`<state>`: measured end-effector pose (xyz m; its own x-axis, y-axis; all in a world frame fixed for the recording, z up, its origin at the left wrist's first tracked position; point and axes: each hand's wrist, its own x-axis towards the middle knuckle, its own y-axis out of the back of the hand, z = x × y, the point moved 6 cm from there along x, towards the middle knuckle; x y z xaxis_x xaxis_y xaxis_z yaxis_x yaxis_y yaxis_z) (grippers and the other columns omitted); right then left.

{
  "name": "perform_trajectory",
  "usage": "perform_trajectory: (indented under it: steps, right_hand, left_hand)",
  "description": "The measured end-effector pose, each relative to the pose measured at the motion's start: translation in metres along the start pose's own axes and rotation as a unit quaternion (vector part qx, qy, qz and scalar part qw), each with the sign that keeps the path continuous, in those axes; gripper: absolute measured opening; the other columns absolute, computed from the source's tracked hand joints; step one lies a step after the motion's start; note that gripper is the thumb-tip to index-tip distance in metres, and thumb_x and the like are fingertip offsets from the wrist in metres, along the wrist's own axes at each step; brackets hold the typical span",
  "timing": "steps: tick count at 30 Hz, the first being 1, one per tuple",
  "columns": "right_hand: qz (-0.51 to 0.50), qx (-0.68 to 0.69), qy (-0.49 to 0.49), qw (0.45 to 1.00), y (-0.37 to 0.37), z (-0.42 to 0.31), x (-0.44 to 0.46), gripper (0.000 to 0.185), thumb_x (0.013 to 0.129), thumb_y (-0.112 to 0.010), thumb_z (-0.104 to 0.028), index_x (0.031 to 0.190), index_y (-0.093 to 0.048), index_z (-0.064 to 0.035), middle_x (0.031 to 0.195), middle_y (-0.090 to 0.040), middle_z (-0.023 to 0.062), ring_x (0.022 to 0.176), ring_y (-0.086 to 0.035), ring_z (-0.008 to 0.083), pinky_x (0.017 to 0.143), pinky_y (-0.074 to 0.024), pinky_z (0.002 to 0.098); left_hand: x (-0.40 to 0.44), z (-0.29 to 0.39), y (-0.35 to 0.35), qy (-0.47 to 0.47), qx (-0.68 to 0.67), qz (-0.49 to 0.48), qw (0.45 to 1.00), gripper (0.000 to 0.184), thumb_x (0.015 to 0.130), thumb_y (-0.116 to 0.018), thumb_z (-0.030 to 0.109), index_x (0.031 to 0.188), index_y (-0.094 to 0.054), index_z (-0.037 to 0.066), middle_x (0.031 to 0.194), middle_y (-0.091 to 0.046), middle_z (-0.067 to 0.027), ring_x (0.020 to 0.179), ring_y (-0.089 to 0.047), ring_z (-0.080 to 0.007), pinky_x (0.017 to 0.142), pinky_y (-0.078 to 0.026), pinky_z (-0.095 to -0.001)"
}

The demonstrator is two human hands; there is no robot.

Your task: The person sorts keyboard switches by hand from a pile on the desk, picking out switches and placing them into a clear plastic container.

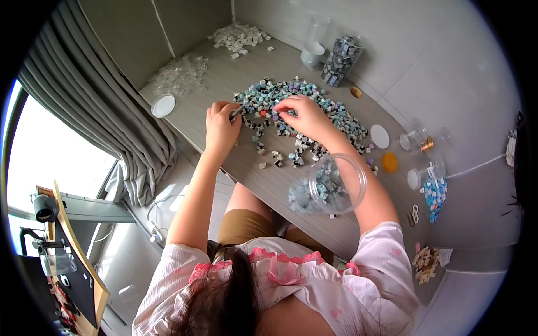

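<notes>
A wide pile of small pale-blue, black and white pieces point(342, 117) covers the middle of the table; they look like keyboard switches. At the pile's left edge, my left hand point(222, 127) is closed, thumb and fingers pinched around something small and greyish. My right hand point(307, 117) reaches over the pile with thumb and fingertips drawn together; what lies between them is too small to make out. Below my right forearm, a clear plastic jar point(314, 190) lies tipped on its side, with pale-blue pieces inside.
White pieces point(238, 37) and clear pieces point(178, 75) lie in heaps at the back left. A jar of grey pieces point(342, 60) stands at the back. White lid point(380, 136), orange disc point(390, 162) and scissors point(414, 214) are on the right. The table's front edge point(235, 175) is near my lap.
</notes>
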<state>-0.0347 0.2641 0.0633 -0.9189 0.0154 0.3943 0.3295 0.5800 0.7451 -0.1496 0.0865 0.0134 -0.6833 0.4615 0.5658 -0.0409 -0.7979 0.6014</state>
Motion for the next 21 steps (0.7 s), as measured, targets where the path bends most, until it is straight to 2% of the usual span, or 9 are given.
perform_trajectory:
  steps: [3, 6, 9, 13, 16, 17, 19, 20, 21]
  right_hand:
    - [-0.039, -0.112, 0.013, 0.993, -0.03, 0.002, 0.024, 0.012, 0.077, -0.069, -0.023, 0.084, -0.072, -0.0141, 0.083, -0.065, 0.0022, 0.09, -0.058, 0.0223, 0.086, -0.0416, 0.0376]
    - [-0.077, -0.206, -0.031, 0.975, -0.044, -0.001, 0.037, 0.018, 0.073, -0.073, -0.031, 0.079, -0.071, -0.014, 0.081, -0.063, 0.0011, 0.093, -0.055, 0.0216, 0.088, -0.0378, 0.0373]
    - [-0.086, -0.239, -0.018, 0.967, -0.056, 0.003, 0.043, 0.02, 0.069, -0.075, -0.033, 0.075, -0.071, -0.0144, 0.08, -0.061, 0.0004, 0.092, -0.053, 0.0221, 0.087, -0.037, 0.0375]
    - [-0.072, -0.205, -0.009, 0.976, -0.058, 0.005, 0.041, 0.015, 0.07, -0.075, -0.027, 0.077, -0.071, -0.0143, 0.082, -0.062, 0.0, 0.092, -0.054, 0.0222, 0.087, -0.0378, 0.0384]
    - [-0.062, -0.09, -0.005, 0.994, -0.052, 0.013, 0.035, 0.02, 0.073, -0.072, -0.022, 0.089, -0.069, -0.0109, 0.087, -0.064, 0.0002, 0.085, -0.056, 0.0199, 0.079, -0.043, 0.033]
    - [-0.054, 0.054, -0.063, 0.995, -0.051, 0.024, 0.032, 0.023, 0.074, -0.071, -0.02, 0.094, -0.067, -0.0092, 0.089, -0.064, 0.0013, 0.082, -0.056, 0.0187, 0.075, -0.0436, 0.0301]
    - [-0.034, 0.334, -0.174, 0.926, -0.054, 0.037, 0.026, 0.029, 0.077, -0.068, -0.016, 0.104, -0.063, -0.0058, 0.092, -0.065, 0.0033, 0.077, -0.057, 0.0162, 0.067, -0.0448, 0.0244]
    - [0.01, 0.435, -0.232, 0.87, -0.05, 0.046, 0.021, 0.029, 0.083, -0.06, -0.014, 0.109, -0.058, -0.0022, 0.09, -0.062, 0.0046, 0.068, -0.052, 0.0117, 0.055, -0.04, 0.019]
    - [0.012, 0.536, -0.253, 0.805, -0.048, 0.049, 0.018, 0.024, 0.085, -0.059, -0.016, 0.105, -0.058, -0.0022, 0.087, -0.061, 0.0042, 0.067, -0.052, 0.0117, 0.052, -0.0385, 0.0194]
  left_hand:
    - [0.01, -0.007, -0.01, -0.014, 0.008, -0.021, 1.0, 0.019, 0.078, -0.066, 0.011, 0.097, -0.071, 0.01, 0.104, -0.06, -0.0091, 0.101, -0.053, -0.0304, 0.09, -0.043, -0.0396]
    - [0.02, -0.003, -0.014, -0.015, 0.034, -0.05, 0.998, 0.016, 0.076, -0.067, 0.014, 0.091, -0.073, 0.013, 0.101, -0.059, -0.0083, 0.1, -0.053, -0.0295, 0.088, -0.041, -0.0409]
    - [0.023, -0.005, -0.024, -0.017, 0.034, -0.071, 0.997, 0.016, 0.074, -0.067, 0.014, 0.089, -0.074, 0.013, 0.099, -0.059, -0.0084, 0.1, -0.053, -0.0293, 0.087, -0.04, -0.0413]
    - [0.021, -0.007, -0.029, 0.021, 0.03, -0.101, 0.994, 0.019, 0.075, -0.065, 0.013, 0.092, -0.074, 0.014, 0.102, -0.059, -0.0083, 0.104, -0.053, -0.0289, 0.09, -0.04, -0.0413]
    - [0.019, -0.01, -0.029, 0.006, 0.025, -0.09, 0.996, 0.02, 0.072, -0.069, 0.017, 0.091, -0.074, 0.013, 0.1, -0.058, -0.0088, 0.101, -0.052, -0.0292, 0.088, -0.04, -0.0414]
    - [0.018, -0.01, -0.029, 0.004, 0.026, -0.089, 0.996, 0.021, 0.072, -0.07, 0.019, 0.091, -0.074, 0.013, 0.101, -0.057, -0.0089, 0.102, -0.052, -0.0292, 0.088, -0.04, -0.0412]
    - [0.018, -0.006, -0.026, 0.0, 0.027, -0.088, 0.996, 0.023, 0.071, -0.072, 0.021, 0.092, -0.074, 0.012, 0.101, -0.057, -0.0091, 0.103, -0.051, -0.0291, 0.088, -0.039, -0.0409]
    - [0.018, -0.005, -0.027, 0.004, 0.029, -0.089, 0.996, 0.025, 0.07, -0.073, 0.023, 0.092, -0.074, 0.012, 0.102, -0.057, -0.0091, 0.103, -0.051, -0.0291, 0.089, -0.039, -0.0407]
    - [0.019, -0.004, -0.028, 0.007, 0.031, -0.09, 0.995, 0.026, 0.069, -0.074, 0.024, 0.092, -0.074, 0.012, 0.102, -0.057, -0.0091, 0.103, -0.051, -0.029, 0.089, -0.039, -0.0405]
